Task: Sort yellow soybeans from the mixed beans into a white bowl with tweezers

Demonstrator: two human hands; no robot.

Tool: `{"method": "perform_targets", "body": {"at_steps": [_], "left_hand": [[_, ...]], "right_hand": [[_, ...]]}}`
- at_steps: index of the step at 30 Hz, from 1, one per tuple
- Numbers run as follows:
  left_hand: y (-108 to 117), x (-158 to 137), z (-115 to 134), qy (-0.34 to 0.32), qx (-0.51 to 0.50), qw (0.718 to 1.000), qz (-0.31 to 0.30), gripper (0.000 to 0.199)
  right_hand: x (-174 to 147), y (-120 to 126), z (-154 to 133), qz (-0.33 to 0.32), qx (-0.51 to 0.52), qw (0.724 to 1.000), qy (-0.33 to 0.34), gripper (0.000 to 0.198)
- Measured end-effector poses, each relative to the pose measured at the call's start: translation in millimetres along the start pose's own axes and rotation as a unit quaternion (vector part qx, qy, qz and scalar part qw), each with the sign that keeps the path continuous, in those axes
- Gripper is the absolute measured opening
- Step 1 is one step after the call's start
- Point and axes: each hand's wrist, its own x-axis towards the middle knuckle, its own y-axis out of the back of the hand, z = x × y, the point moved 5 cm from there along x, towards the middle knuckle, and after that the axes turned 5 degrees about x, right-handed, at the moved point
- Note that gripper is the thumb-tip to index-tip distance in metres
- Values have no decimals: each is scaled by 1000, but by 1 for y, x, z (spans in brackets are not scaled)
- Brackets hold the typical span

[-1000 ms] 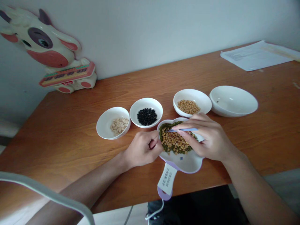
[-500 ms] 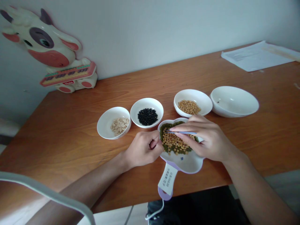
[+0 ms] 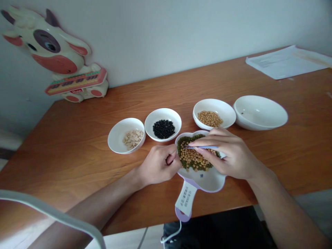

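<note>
Fingers curled, my left hand point(image 3: 160, 163) grips the left rim of a white dish point(image 3: 211, 180) with a purple edge and a labelled handle point(image 3: 186, 197). Mixed in the dish are soybeans point(image 3: 195, 157) and green mung beans point(image 3: 184, 140). My right hand point(image 3: 228, 150) pinches a pair of tweezers point(image 3: 203, 147), their tips pointing left, down among the beans. Whether a bean is between the tips is too small to tell. Behind the dish stand a bowl of soybeans point(image 3: 225, 110) and a bowl of black beans point(image 3: 163, 114).
Far left of these is a bowl of pale flat seeds point(image 3: 116, 133). At the right, another white bowl point(image 3: 264, 112) holds one small speck. A cow toy with a keyboard point(image 3: 75, 83) leans by the wall; papers point(image 3: 282, 62) lie back right. A white cable point(image 3: 174, 235) hangs from the handle.
The tweezers' tips have shifted very slightly to the right within the beans. My left hand stays on the dish, and the bowls look the same.
</note>
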Motion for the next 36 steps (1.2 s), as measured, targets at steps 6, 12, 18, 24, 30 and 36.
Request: {"method": "perform_targets", "body": {"at_steps": [6, 12, 18, 24, 30, 36], "left_hand": [[0, 0, -1, 1, 1, 1000, -1, 33], [0, 0, 0, -1, 1, 1000, 2, 33], [0, 1, 1, 6, -4, 1000, -4, 33], [0, 0, 1, 12, -4, 1000, -5, 33], [0, 1, 1, 3, 1, 1000, 1, 32], [0, 0, 0, 4, 0, 1000, 2, 32]], "right_hand": [[0, 0, 0, -1, 3, 1000, -9, 20], [0, 0, 1, -5, 4, 1000, -10, 20], [1, 1, 0, 3, -1, 1000, -4, 22], [-4, 9, -3, 60, -52, 997, -2, 34], [-18, 34, 4, 236, -196, 947, -99, 44], [-15, 31, 5, 242, -151, 953, -97, 41]]}}
